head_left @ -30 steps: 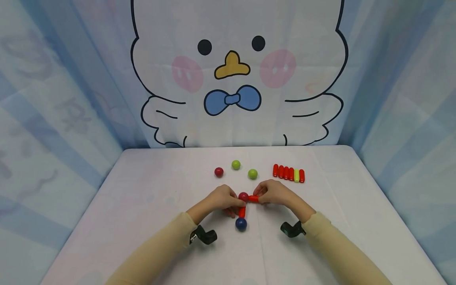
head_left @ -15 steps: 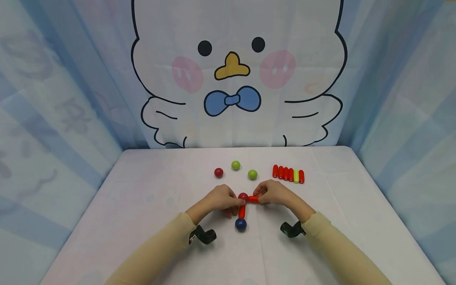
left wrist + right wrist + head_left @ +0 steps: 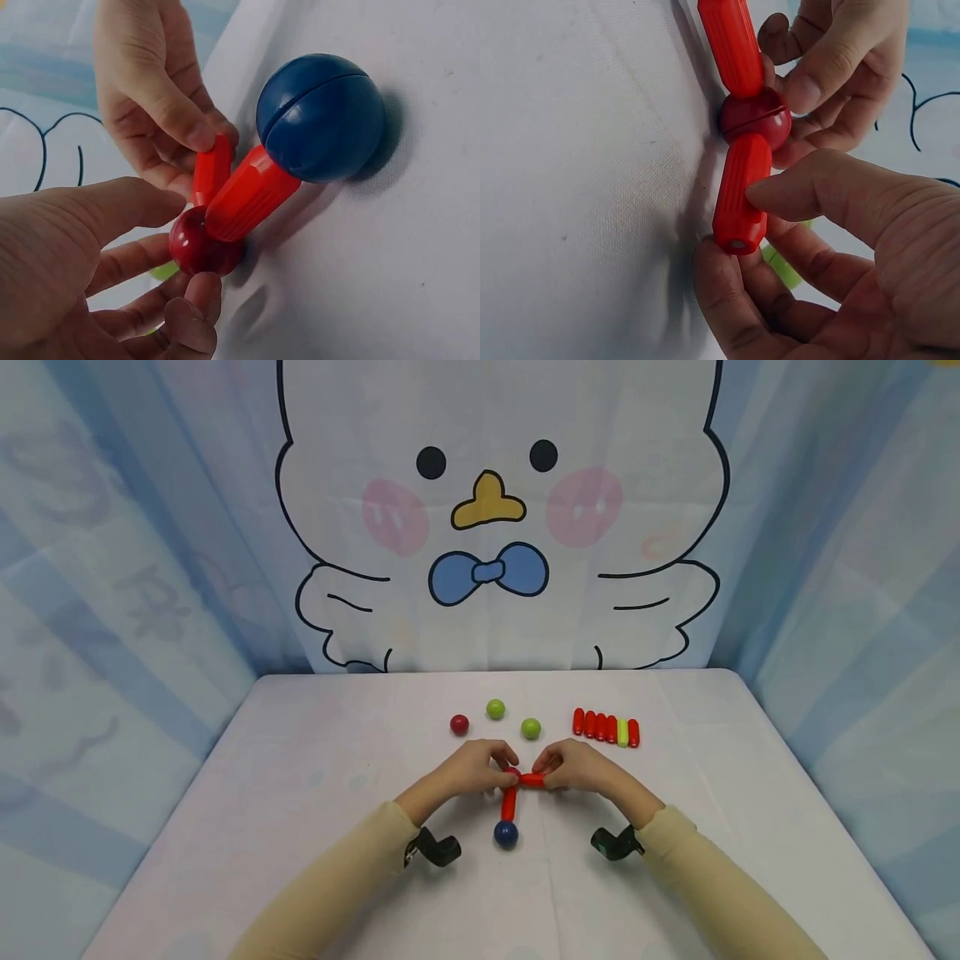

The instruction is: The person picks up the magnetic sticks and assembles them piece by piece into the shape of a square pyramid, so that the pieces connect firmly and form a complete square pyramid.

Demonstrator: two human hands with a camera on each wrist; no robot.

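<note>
- Two red rods and two balls make up the piece: red hub ball [image 3: 755, 118], blue ball [image 3: 506, 835] at the near end, spur rod [image 3: 508, 804] between those, side rod [image 3: 739, 187] off the hub to the right. It's mid-table [image 3: 300, 827], between the hands.
- Right hand [image 3: 577, 766]: narrow pinch on side rod, thumb on its ribbed face, fingers behind.
- Left hand [image 3: 471, 770]: fingers curled round hub ball, thumb against it. Can't tell how hard it squeezes.
- Handling, my read: light, stiff plastic. Ribs should give the rods decent grip; balls are glossy, probably slippery, prone to roll when loose. Not fragile, but joints look like the weak point: grey disc [image 3: 737, 244] in side rod's free end may be a magnet, so a sideways tug could pop things apart.
- Best hold: rods mid-length on the ribs; hub ball across its sides, clear of rod ends.
- Balls, 5: red 2 (hub plus loose red ball [image 3: 459, 724]), blue 1, loose green balls 2 [image 3: 495, 709], set apart beyond the hands.
- Rods, 8: red 7 (2 in the piece, 5 row rods [image 3: 601, 727] far right), yellow-green rod [image 3: 622, 732] 1, second from the row's right end.
</note>
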